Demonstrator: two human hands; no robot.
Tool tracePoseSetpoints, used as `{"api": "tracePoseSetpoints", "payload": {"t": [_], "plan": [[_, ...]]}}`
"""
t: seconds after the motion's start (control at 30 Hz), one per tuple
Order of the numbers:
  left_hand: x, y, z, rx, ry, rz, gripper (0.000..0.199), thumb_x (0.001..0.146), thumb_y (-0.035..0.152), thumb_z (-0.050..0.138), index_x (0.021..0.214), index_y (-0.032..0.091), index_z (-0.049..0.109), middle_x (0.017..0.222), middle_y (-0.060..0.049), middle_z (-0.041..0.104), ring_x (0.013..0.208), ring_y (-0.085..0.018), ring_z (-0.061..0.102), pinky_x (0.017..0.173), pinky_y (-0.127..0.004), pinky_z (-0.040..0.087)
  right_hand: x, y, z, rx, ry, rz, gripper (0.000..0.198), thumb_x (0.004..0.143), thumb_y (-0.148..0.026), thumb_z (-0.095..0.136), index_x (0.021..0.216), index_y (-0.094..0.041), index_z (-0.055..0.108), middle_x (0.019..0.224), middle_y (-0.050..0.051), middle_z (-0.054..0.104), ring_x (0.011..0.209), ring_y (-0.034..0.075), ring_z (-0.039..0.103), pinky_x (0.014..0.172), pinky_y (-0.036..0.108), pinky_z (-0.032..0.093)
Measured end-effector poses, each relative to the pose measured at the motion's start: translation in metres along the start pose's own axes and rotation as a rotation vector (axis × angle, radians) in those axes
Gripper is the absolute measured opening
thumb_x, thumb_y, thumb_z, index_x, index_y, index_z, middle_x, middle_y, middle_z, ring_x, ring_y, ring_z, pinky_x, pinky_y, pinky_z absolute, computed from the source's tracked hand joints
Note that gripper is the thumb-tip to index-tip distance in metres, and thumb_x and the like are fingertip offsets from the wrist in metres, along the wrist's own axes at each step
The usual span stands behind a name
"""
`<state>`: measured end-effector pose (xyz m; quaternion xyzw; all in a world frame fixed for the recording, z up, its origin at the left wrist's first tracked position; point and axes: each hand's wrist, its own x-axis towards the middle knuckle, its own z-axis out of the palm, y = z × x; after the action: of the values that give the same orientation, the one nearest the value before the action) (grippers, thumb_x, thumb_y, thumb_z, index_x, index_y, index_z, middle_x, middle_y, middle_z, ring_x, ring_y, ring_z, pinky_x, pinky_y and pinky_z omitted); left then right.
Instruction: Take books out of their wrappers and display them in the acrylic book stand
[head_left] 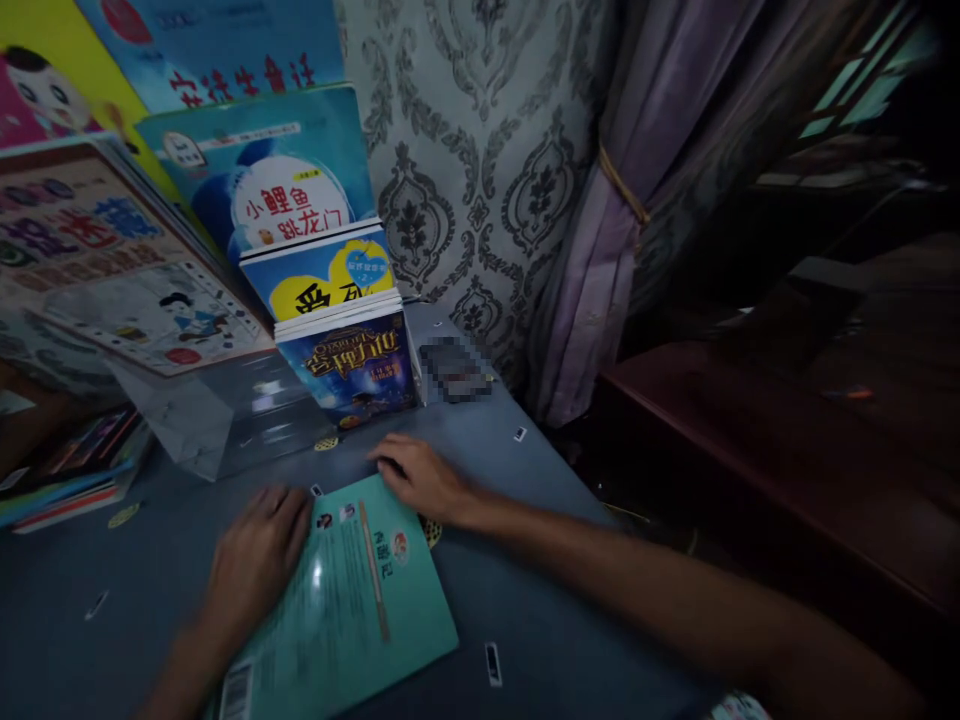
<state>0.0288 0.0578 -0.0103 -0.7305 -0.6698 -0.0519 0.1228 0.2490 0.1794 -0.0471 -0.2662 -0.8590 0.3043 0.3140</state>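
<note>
A green book (352, 600) lies on the grey table with its back cover up, a barcode at its near left corner. My left hand (259, 545) is at the book's left edge, fingers together and curled round the edge, the fingertips partly hidden. At the far right corner, my right hand (420, 480) has its fingers bent and closed on the book's top edge. Just beyond my right hand a dark blue book (352, 365) stands in a clear rack.
More upright books, among them a teal book (300, 180) and a brown-bordered book (135, 260), fill the clear rack (180, 420). A book stack (82, 460) lies at left. A blurred dark object (454, 368) sits near the table's right edge. A purple curtain (600, 250) hangs behind.
</note>
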Motion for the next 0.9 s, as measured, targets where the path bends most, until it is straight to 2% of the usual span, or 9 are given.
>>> {"api": "tracePoseSetpoints", "payload": {"t": [0.1,0.2,0.3,0.4,0.5,0.7,0.8,0.9], "plan": [[-0.01,-0.017,0.023,-0.175,0.155,0.082,0.038,0.104,0.043,0.037,0.096,0.024,0.07,0.086,-0.004,0.068,0.077,-0.019,0.067,0.067,-0.028,0.054,-0.01,-0.006,-0.005,-0.127,-0.025,-0.016,0.021,0.093,-0.009,0.055,0.107,-0.013,0.07,0.104,0.01,0.071,0.099,0.022,0.063,0.093,0.037,0.05],[-0.028,-0.03,0.037,-0.177,0.167,0.146,0.028,0.102,0.043,0.047,0.109,0.027,0.068,0.091,-0.002,0.068,0.078,-0.018,0.067,0.068,-0.027,0.055,-0.02,-0.014,-0.011,-0.269,-0.131,-0.1,0.018,0.095,-0.015,0.056,0.106,-0.014,0.069,0.101,0.011,0.072,0.094,0.023,0.062,0.087,0.038,0.049],[-0.038,-0.033,0.043,-0.172,0.184,0.201,0.027,0.102,0.039,0.048,0.115,0.025,0.067,0.093,-0.003,0.069,0.081,-0.018,0.068,0.07,-0.028,0.055,-0.024,-0.016,-0.012,-0.332,-0.157,-0.163,0.02,0.096,-0.019,0.055,0.111,-0.015,0.068,0.098,0.009,0.072,0.092,0.023,0.061,0.085,0.037,0.047],[-0.032,-0.031,0.041,-0.203,0.18,0.195,0.026,0.101,0.038,0.049,0.11,0.024,0.069,0.09,-0.004,0.068,0.08,-0.019,0.067,0.07,-0.029,0.054,-0.02,-0.013,-0.008,-0.361,-0.161,-0.17,0.021,0.099,-0.02,0.052,0.111,-0.014,0.068,0.099,0.01,0.072,0.093,0.022,0.062,0.085,0.037,0.048],[-0.02,-0.026,0.032,-0.249,0.181,0.085,0.031,0.101,0.041,0.046,0.105,0.024,0.072,0.089,-0.005,0.067,0.077,-0.021,0.064,0.07,-0.033,0.053,-0.013,-0.009,-0.006,-0.351,-0.169,-0.206,0.021,0.101,-0.022,0.051,0.11,-0.015,0.069,0.101,0.01,0.072,0.096,0.021,0.062,0.092,0.037,0.047],[-0.014,-0.018,0.01,-0.277,0.05,0.018,0.038,0.099,0.038,0.038,0.104,0.022,0.072,0.097,-0.009,0.07,0.091,-0.027,0.065,0.081,-0.04,0.054,-0.009,-0.013,-0.001,-0.304,-0.114,-0.193,0.02,0.097,-0.012,0.055,0.11,-0.008,0.07,0.105,0.014,0.073,0.1,0.022,0.065,0.094,0.035,0.05],[-0.015,-0.01,0.005,-0.206,-0.019,0.0,0.041,0.099,0.034,0.034,0.109,0.019,0.07,0.103,-0.012,0.07,0.095,-0.029,0.066,0.085,-0.045,0.053,-0.012,-0.015,0.0,-0.304,-0.116,-0.209,0.019,0.096,-0.011,0.057,0.108,-0.009,0.071,0.103,0.013,0.074,0.1,0.022,0.066,0.094,0.036,0.051],[-0.014,0.009,0.009,-0.17,0.025,0.046,0.041,0.101,0.034,0.035,0.123,0.018,0.065,0.121,-0.014,0.069,0.11,-0.031,0.065,0.095,-0.051,0.052,-0.016,-0.016,0.001,-0.319,-0.079,-0.225,0.019,0.096,-0.013,0.058,0.111,-0.012,0.07,0.11,0.013,0.073,0.104,0.023,0.066,0.095,0.038,0.051]]}}
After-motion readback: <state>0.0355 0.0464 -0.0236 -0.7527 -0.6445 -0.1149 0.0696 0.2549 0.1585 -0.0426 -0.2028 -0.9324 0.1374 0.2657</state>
